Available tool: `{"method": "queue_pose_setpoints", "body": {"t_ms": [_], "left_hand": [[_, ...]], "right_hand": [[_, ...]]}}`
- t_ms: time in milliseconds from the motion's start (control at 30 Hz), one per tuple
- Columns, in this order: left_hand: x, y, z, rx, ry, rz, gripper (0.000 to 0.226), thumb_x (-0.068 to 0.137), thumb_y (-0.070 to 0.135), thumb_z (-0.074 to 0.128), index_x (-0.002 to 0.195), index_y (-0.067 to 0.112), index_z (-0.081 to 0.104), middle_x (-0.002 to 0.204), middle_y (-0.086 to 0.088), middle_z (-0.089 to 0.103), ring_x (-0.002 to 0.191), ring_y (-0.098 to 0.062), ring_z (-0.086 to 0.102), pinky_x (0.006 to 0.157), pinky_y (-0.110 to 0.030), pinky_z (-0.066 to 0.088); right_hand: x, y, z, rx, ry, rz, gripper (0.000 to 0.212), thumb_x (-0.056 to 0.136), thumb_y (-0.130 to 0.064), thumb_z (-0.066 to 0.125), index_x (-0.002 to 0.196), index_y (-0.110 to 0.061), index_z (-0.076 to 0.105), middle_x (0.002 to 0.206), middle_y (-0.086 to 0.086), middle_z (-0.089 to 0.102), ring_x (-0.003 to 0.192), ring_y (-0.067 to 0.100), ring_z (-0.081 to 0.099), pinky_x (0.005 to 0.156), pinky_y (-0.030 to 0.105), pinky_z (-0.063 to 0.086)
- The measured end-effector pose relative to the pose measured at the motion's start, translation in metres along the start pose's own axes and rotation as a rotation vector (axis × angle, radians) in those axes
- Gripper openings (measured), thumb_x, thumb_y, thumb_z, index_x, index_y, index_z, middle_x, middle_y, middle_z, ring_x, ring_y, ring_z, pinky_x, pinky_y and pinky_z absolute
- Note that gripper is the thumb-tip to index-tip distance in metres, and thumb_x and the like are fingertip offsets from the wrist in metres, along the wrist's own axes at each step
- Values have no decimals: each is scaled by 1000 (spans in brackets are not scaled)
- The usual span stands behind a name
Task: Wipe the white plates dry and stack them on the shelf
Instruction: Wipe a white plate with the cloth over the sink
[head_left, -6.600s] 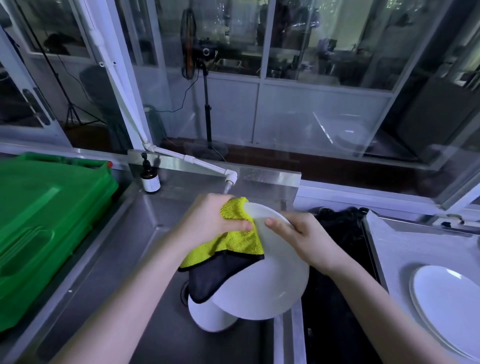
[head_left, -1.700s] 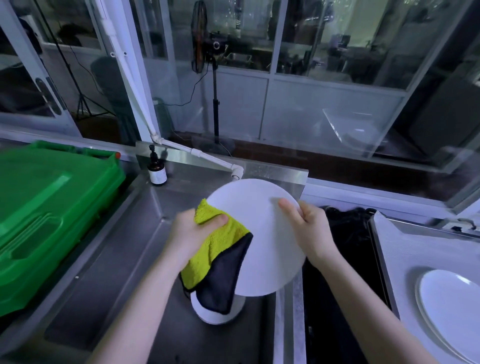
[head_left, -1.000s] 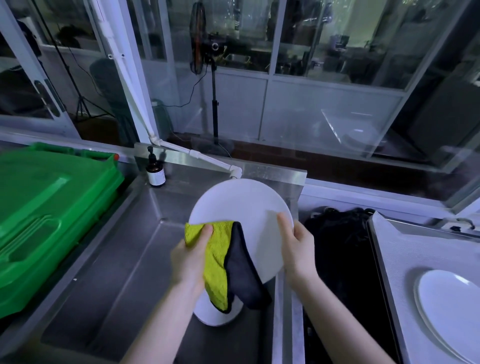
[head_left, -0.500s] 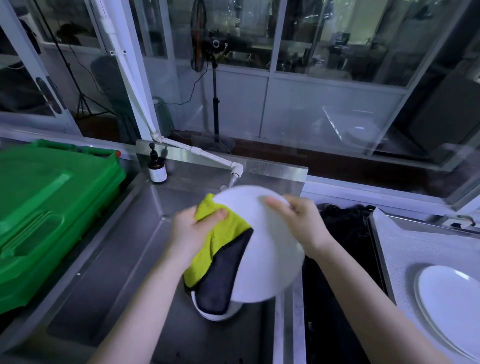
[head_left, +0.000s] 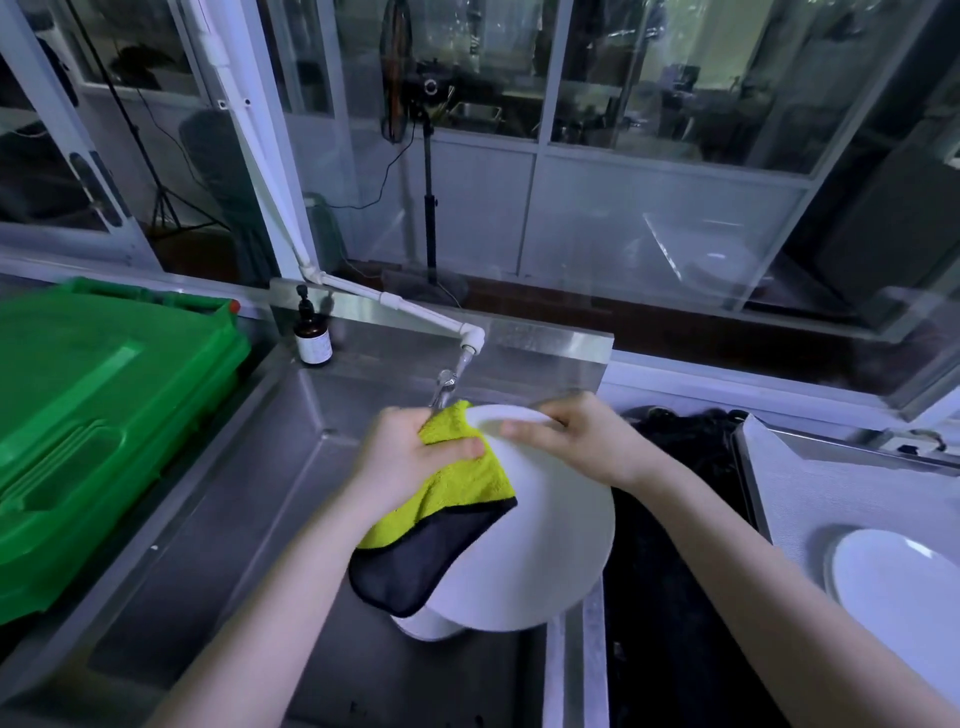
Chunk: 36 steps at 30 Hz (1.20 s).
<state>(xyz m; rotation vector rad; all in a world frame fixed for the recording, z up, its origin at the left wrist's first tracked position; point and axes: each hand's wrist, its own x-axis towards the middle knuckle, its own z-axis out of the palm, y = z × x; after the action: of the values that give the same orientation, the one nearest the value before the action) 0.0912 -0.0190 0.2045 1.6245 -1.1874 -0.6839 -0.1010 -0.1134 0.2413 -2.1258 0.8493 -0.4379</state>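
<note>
- The shelf (head_left: 852, 499) lies to the right of the sink (head_left: 218, 525); a dried plate (head_left: 904, 597) already rests near its front edge.
- The held plate (head_left: 540, 545) tilts above the sink's right edge.
- The right hand (head_left: 582, 441) grips its far rim, nearer the shelf.
- The left hand (head_left: 400, 457) presses the cloth (head_left: 452, 499) on it.

A big green plastic crate (head_left: 98, 415) sits left of the steel sink (head_left: 291, 467); a small brown pump bottle (head_left: 312, 338) stands by the white pipe tap (head_left: 405, 306).
</note>
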Motion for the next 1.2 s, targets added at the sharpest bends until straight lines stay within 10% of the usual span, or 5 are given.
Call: {"method": "queue_pose_setpoints", "body": {"t_ms": [333, 667, 833, 1067, 1200], "left_hand": [[-22, -27, 13, -573, 413, -454, 25, 65, 44, 79, 72, 21, 73, 88, -5, 71, 84, -25, 64, 86, -46, 52], [1, 0, -11, -76, 35, -83, 46, 65, 41, 86, 71, 0, 66, 63, -7, 63, 57, -12, 51, 56, -29, 37], [7, 6, -12, -84, 33, -67, 50, 66, 43, 86, 73, -2, 65, 66, -7, 62, 61, -15, 51, 59, -30, 39], [-26, -3, 42, -759, 612, -631, 23, 80, 38, 78, 79, 17, 68, 73, 3, 72, 70, -18, 68, 62, -28, 54], [-21, -6, 24, -786, 559, -684, 28, 80, 38, 78, 85, 13, 67, 82, -3, 72, 71, -19, 68, 51, -23, 51]], "right_hand": [[-18, 13, 53, 815, 656, 424, 41, 85, -47, 73, 74, -14, 53, 72, 6, 40, 68, 19, 35, 63, 34, 27], [-17, 6, 4, 259, 34, 91, 43, 81, -58, 71, 84, -15, 73, 66, -1, 63, 66, 4, 50, 62, 25, 41], [-14, 3, 10, 284, 255, 116, 60, 83, -52, 69, 67, 4, 57, 60, 2, 40, 58, 14, 36, 55, 30, 27], [-6, -4, 66, 992, 862, 521, 34, 89, -40, 70, 64, -17, 71, 60, -11, 65, 57, 6, 59, 54, 21, 49], [-18, 0, 60, 818, 604, 347, 22, 95, -39, 65, 97, -19, 73, 95, 2, 76, 91, 16, 71, 78, 33, 56]]}}
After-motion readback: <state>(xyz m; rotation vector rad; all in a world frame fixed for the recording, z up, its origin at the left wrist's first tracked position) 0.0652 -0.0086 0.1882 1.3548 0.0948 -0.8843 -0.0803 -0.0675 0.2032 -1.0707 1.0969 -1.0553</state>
